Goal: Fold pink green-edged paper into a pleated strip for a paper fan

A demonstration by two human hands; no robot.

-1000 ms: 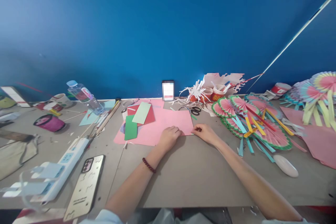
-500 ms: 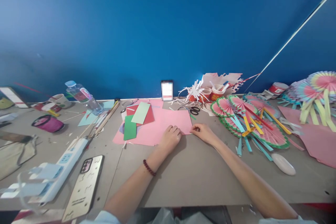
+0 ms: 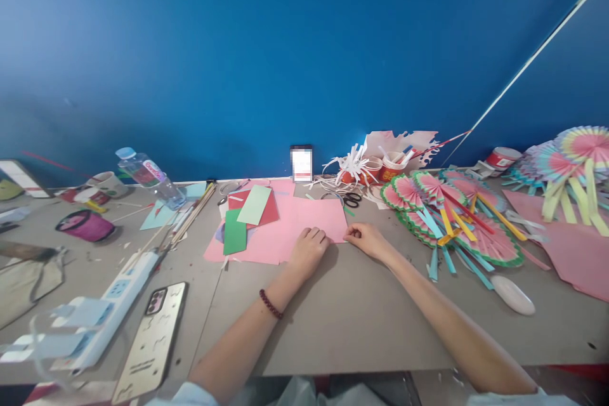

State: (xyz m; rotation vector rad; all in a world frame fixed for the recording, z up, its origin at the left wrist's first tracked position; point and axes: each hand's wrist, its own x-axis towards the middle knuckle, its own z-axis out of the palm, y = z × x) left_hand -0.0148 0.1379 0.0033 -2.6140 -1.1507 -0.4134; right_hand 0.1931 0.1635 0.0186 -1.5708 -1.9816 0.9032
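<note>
Knuckles bent, the left hand (image 3: 309, 248) presses the pink sheet (image 3: 311, 217) flat on the counter (image 3: 361, 320) while the right hand (image 3: 366, 240) pinches the sheet's near right corner.

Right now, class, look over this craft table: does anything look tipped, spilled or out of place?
The water bottle at the left rear lies tipped over, not upright. Around the red cups at the back, white paper offcuts are strewn. The pink sheet lies flat.

Matt pink paper sheet (image 3: 309, 219) — smooth
</note>
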